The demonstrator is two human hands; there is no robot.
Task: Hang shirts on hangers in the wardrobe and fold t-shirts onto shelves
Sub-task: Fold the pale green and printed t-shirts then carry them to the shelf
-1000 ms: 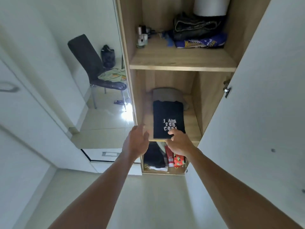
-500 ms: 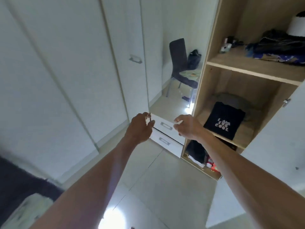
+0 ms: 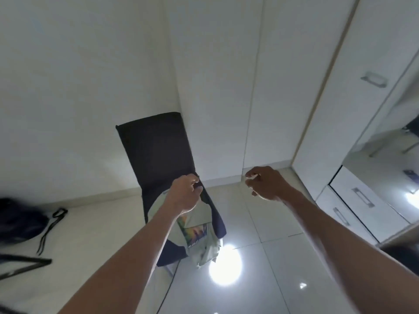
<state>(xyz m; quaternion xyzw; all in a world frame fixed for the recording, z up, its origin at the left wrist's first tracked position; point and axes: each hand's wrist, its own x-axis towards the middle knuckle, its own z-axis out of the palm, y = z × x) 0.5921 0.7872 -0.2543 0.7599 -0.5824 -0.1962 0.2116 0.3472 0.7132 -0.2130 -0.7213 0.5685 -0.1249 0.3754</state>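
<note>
Both arms are being held out toward a dark chair (image 3: pixel 158 155) standing against the white wall. A pale green t-shirt (image 3: pixel 199 236) with a colourful print is lying crumpled on the chair seat, one edge hanging over the front.

The left hand (image 3: pixel 183 196) is hovering over the back of the seat, above the shirt; its fingers (image 3: pixel 196 185) are loosely curled and nothing is being held. Whether cloth is being touched cannot be told. The right hand (image 3: pixel 267 184) is being held over the tiled floor (image 3: pixel 283 257), well apart from the shirt, fingers loosely curled, holding nothing.

Step in hand, as judged: the next t-shirt is being reached for.

Advice for the pick-up:
- The shirt is best taken at the shoulders or collar with both hands, so that it is hanging flat for folding.
- The right hand is needing to be brought across to the seat.
- The overhanging edge is at risk of sliding to the floor if only one corner is pulled.

White wardrobe doors (image 3: pixel 340 109) and drawers (image 3: pixel 362 207) are showing at right; a dark bag (image 3: pixel 20 220) is lying on the floor at left.
</note>
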